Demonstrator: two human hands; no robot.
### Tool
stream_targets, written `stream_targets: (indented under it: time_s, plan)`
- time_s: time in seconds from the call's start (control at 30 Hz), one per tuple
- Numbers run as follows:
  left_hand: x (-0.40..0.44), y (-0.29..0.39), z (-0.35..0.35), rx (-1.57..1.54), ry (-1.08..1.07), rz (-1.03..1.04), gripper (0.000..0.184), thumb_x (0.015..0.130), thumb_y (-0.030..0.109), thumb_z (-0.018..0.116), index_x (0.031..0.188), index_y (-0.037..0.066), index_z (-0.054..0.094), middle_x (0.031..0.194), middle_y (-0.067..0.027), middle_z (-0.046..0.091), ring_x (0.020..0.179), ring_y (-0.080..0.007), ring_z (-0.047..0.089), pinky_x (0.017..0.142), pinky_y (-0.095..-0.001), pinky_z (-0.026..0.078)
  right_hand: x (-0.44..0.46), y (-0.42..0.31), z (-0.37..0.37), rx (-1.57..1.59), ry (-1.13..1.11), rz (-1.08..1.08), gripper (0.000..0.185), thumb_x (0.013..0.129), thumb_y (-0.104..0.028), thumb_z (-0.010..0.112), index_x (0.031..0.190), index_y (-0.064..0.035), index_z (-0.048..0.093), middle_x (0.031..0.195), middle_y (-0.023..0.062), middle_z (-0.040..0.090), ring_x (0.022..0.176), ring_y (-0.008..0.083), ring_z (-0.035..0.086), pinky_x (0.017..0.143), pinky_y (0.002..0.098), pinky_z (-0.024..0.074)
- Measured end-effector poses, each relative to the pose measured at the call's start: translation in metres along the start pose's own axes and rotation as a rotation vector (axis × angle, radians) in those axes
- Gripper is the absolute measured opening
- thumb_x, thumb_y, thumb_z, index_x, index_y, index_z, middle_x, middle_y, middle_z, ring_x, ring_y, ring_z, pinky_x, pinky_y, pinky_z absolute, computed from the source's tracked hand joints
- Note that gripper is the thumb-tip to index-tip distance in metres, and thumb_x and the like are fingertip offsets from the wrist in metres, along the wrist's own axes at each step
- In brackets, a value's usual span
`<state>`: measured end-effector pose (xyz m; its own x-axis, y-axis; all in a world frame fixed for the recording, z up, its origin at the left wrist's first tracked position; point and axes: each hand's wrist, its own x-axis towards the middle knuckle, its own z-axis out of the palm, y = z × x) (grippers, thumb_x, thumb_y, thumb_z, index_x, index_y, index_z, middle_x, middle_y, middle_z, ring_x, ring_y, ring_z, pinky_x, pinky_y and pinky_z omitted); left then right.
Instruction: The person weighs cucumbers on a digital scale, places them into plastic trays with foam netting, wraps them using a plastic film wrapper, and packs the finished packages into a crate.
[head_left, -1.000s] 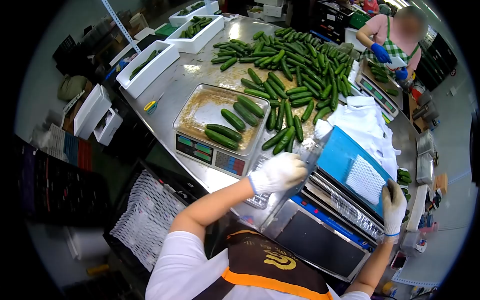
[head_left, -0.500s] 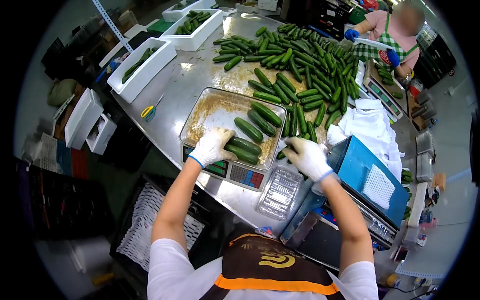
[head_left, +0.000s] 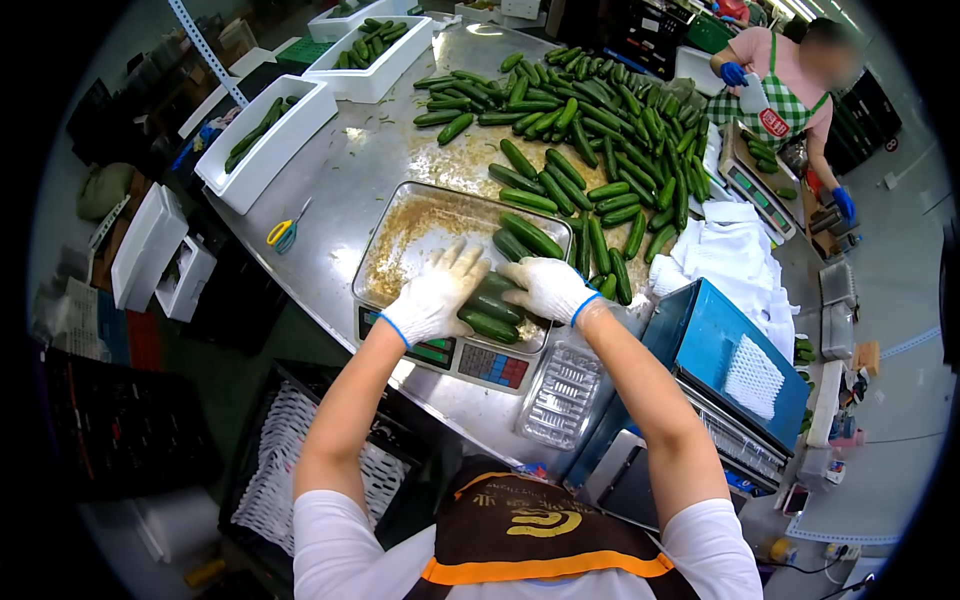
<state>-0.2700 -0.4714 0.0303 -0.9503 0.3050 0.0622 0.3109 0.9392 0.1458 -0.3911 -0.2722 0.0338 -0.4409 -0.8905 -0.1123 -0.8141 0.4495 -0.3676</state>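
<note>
Several cucumbers (head_left: 530, 235) lie in the metal tray of a weighing scale (head_left: 385, 250). My left hand (head_left: 442, 292), in a white glove, is at the left ends of the lower cucumbers, its fingers spread. From the right, my right hand (head_left: 545, 290), also gloved, curls its fingers round the other ends of these cucumbers (head_left: 490, 300). Part of them is hidden under the hands. A clear plastic tray (head_left: 560, 395) sits on the table just right of the scale's keypad.
A large cucumber pile (head_left: 620, 120) covers the table's far side. White foam boxes (head_left: 270, 145) and scissors (head_left: 284, 232) are at the left. A blue-lidded machine (head_left: 725, 350) and white netting (head_left: 725, 250) stand right. A co-worker (head_left: 785, 90) with blue gloves is beyond a second scale.
My right hand has come left from the machine onto the cucumbers in the scale tray. My left hand moved onto them too. The lower cucumbers lie closer together.
</note>
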Motion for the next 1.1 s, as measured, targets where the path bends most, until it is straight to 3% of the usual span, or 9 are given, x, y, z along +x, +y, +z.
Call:
stream_targets:
  time_s: [0.13,0.23,0.33,0.5,0.67,0.8,0.9,1.03,1.1]
  plan:
    - [0.019,0.002,-0.007,-0.086,-0.193,0.037,0.092,0.057,0.024,0.083,0.137,-0.001,0.044,0.132,-0.0212,0.051,0.123,-0.037,0.051,0.104,-0.0445,0.043,-0.002,0.005,-0.013,0.075,0.335,0.178,0.037,0.087,-0.029,0.065,0.118,-0.0091,0.063,0.1,0.019,0.068,0.096,0.0366,0.065,0.084,0.0453,0.0526]
    - [0.024,-0.001,0.0,-0.064,-0.171,0.089,0.093,0.053,0.022,0.082,0.135,-0.001,0.044,0.122,-0.0203,0.055,0.112,-0.0365,0.056,0.096,-0.0421,0.048,-0.002,0.015,-0.018,-0.008,0.401,0.306,0.06,0.081,-0.035,0.072,0.131,-0.0066,0.054,0.117,0.0239,0.062,0.109,0.0393,0.06,0.091,0.0439,0.0508]
    - [0.032,-0.004,0.008,-0.029,-0.163,0.124,0.097,0.049,0.022,0.083,0.135,0.0,0.044,0.115,-0.0205,0.057,0.106,-0.0364,0.059,0.09,-0.0422,0.051,0.013,0.021,0.004,-0.13,0.336,0.189,0.08,0.075,-0.033,0.076,0.138,0.0007,0.041,0.12,0.0242,0.06,0.111,0.0406,0.058,0.093,0.0437,0.0508]
    - [0.037,0.003,0.003,0.04,-0.196,0.096,0.102,0.044,0.022,0.086,0.135,0.002,0.043,0.103,-0.0197,0.063,0.097,-0.0361,0.062,0.081,-0.0433,0.055,0.028,0.023,0.001,-0.092,0.23,0.327,0.084,0.067,-0.032,0.079,0.135,0.0025,0.044,0.112,0.0282,0.063,0.107,0.0414,0.061,0.092,0.0432,0.0522]
    - [0.035,0.008,-0.003,0.02,-0.185,0.044,0.072,0.057,0.02,0.075,0.124,0.005,0.055,0.104,-0.0192,0.062,0.098,-0.0381,0.061,0.083,-0.044,0.053,0.012,0.011,-0.019,-0.05,0.143,0.405,0.068,0.062,-0.035,0.08,0.114,0.0051,0.061,0.108,0.0297,0.065,0.101,0.0395,0.066,0.09,0.0421,0.0538]
    - [0.033,0.008,0.005,-0.002,-0.118,0.034,0.073,0.059,0.021,0.076,0.127,0.007,0.054,0.104,-0.0206,0.061,0.098,-0.0386,0.061,0.084,-0.0448,0.053,-0.012,0.006,-0.023,-0.052,0.102,0.475,0.065,0.063,-0.037,0.08,0.105,0.0091,0.063,0.101,0.0265,0.068,0.094,0.0383,0.069,0.087,0.0415,0.0553]
    - [0.031,0.015,0.004,0.016,-0.135,-0.042,0.078,0.06,0.023,0.077,0.132,0.008,0.051,0.105,-0.0217,0.061,0.099,-0.0397,0.06,0.086,-0.0451,0.052,-0.031,0.005,-0.028,0.075,0.153,0.501,0.065,0.063,-0.039,0.08,0.105,0.0087,0.064,0.101,0.026,0.069,0.095,0.0366,0.069,0.085,0.0409,0.0552]
    - [0.026,0.015,0.012,-0.05,-0.012,-0.169,0.078,0.061,0.023,0.078,0.133,0.009,0.051,0.105,-0.0222,0.061,0.098,-0.0406,0.061,0.085,-0.0467,0.053,-0.052,0.002,-0.037,0.535,0.11,0.606,0.065,0.065,-0.041,0.079,0.108,0.0058,0.066,0.091,0.0197,0.07,0.073,0.0245,0.07,0.071,0.0339,0.0564]
    - [0.022,0.019,0.01,-0.025,-0.001,-0.201,0.079,0.061,0.023,0.078,0.134,0.011,0.05,0.106,-0.0215,0.061,0.099,-0.0413,0.061,0.086,-0.0471,0.052,-0.056,0.01,-0.02,0.861,0.177,0.605,0.055,0.072,-0.038,0.077,0.108,0.0029,0.067,0.084,0.0142,0.068,0.059,0.019,0.063,0.059,0.0309,0.0536]
